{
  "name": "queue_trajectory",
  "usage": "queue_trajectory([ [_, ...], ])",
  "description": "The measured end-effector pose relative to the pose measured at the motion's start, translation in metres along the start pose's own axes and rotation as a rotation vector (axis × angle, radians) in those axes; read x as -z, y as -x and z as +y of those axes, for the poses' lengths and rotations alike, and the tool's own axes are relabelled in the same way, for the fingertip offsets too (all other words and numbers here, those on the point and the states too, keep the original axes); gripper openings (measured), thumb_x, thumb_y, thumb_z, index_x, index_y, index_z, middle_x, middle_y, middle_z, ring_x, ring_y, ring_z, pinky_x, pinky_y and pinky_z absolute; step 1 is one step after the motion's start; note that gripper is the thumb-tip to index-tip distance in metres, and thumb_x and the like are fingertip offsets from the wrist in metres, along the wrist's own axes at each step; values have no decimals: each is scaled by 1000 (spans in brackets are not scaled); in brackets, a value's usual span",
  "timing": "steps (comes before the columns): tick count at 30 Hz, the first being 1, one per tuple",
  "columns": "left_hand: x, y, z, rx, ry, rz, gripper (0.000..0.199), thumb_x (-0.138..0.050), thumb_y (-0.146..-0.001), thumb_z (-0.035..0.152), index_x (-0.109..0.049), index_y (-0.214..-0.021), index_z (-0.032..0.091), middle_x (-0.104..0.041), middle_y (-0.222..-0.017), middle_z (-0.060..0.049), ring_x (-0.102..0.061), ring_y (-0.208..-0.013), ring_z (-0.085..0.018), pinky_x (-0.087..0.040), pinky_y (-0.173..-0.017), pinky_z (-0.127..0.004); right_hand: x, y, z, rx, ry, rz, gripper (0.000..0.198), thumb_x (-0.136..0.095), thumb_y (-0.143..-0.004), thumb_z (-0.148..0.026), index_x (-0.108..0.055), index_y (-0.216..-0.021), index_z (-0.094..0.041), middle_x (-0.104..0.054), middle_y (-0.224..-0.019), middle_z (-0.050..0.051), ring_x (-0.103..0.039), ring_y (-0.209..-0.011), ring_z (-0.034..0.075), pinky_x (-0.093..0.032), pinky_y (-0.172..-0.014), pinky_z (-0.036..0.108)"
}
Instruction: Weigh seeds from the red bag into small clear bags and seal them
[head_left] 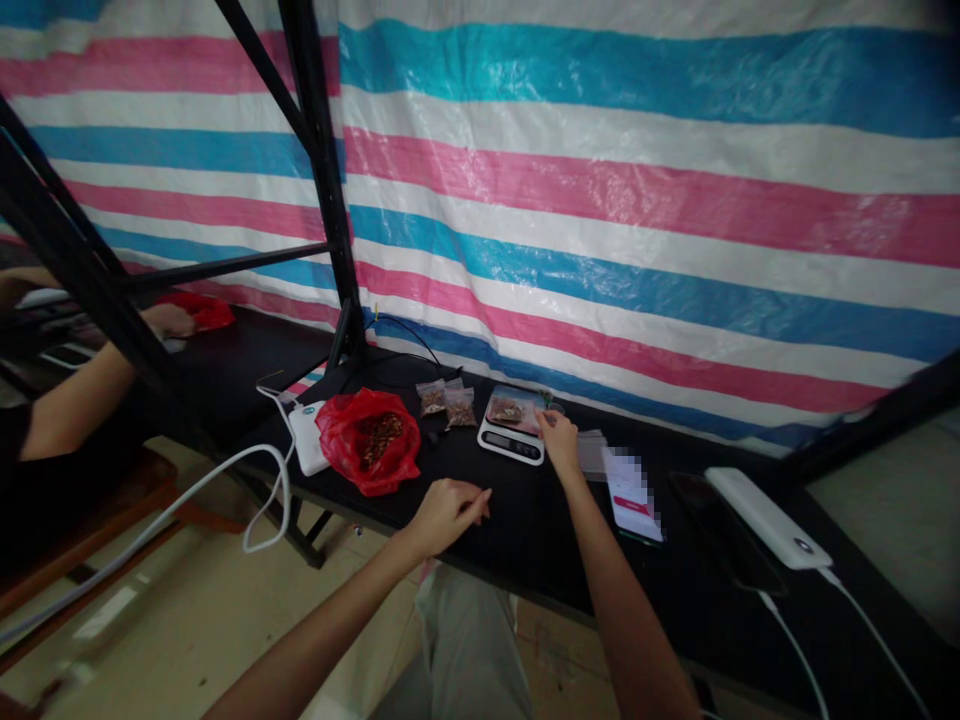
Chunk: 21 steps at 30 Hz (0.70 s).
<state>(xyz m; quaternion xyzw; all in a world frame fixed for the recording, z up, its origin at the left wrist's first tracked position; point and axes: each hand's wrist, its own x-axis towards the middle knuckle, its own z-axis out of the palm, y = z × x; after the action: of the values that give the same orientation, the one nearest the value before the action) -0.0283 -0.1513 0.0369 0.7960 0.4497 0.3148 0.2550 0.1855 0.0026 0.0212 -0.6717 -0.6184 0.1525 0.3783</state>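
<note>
A small white digital scale (512, 443) sits on the black table, with a small clear zip bag of brown bits (510, 411) lying on its plate. My right hand (559, 440) is at the scale's right side, its fingertips pinching the edge of that bag. Near the table's front edge rests my left hand (448, 515), fingers curled in, with nothing visible in it. To its upper left is an open red plastic bag (349, 440) filled with loose brown pieces (381, 438). Several filled zip bags (459, 407) lie between the red bag and the scale.
Flat empty zip bags (592, 455) and a lit phone (634, 495) lie right of my right hand. Farther right are a dark phone (724, 530) and a white power bank (769, 518), both cabled. Another white device (307, 438) touches the red bag. A co-worker's arm (90, 385) shows left, beyond black posts.
</note>
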Motion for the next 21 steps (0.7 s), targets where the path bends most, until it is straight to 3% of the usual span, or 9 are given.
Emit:
queue_trajectory([
  [5,-9,-23,-15,87,115,137,51,-29,-90,43,-66,-65,18,-64,-56,0,-59,-58,-12,-39,-62,-21,0,2,-1,12,-19,-21,32,-51,-74,-44,-66,-70,-16,-56,-41,1,-58,-47,18,-42,-53,25],
  [9,-22,-26,-28,180,261,201,53,-31,-88,49,-66,-62,17,-62,-52,-1,-57,-51,-13,-39,-56,-22,1,3,-4,5,13,-34,20,-57,-71,-35,-65,-66,-17,-55,-39,-1,-57,-44,16,-40,-49,24],
  [14,-29,-24,-35,232,352,268,53,-32,-87,50,-66,-63,17,-61,-50,-2,-57,-50,-14,-39,-56,-23,8,13,-21,29,148,64,18,-52,-78,-32,-63,-82,-19,-63,-60,3,-56,-51,14,-34,-50,23],
  [18,-26,-31,-37,228,282,246,53,-32,-87,49,-65,-62,17,-61,-50,-1,-57,-51,-13,-38,-56,-23,23,30,-37,157,406,235,26,-41,-87,-35,-59,-91,-17,-62,-68,5,-53,-52,12,-26,-50,23],
  [21,-22,-43,-36,139,189,200,50,-33,-87,46,-65,-63,18,-62,-56,-2,-58,-57,-14,-38,-61,-23,38,41,-43,322,382,212,26,-39,-88,-35,-59,-91,-18,-63,-76,4,-53,-55,12,-25,-50,23],
])
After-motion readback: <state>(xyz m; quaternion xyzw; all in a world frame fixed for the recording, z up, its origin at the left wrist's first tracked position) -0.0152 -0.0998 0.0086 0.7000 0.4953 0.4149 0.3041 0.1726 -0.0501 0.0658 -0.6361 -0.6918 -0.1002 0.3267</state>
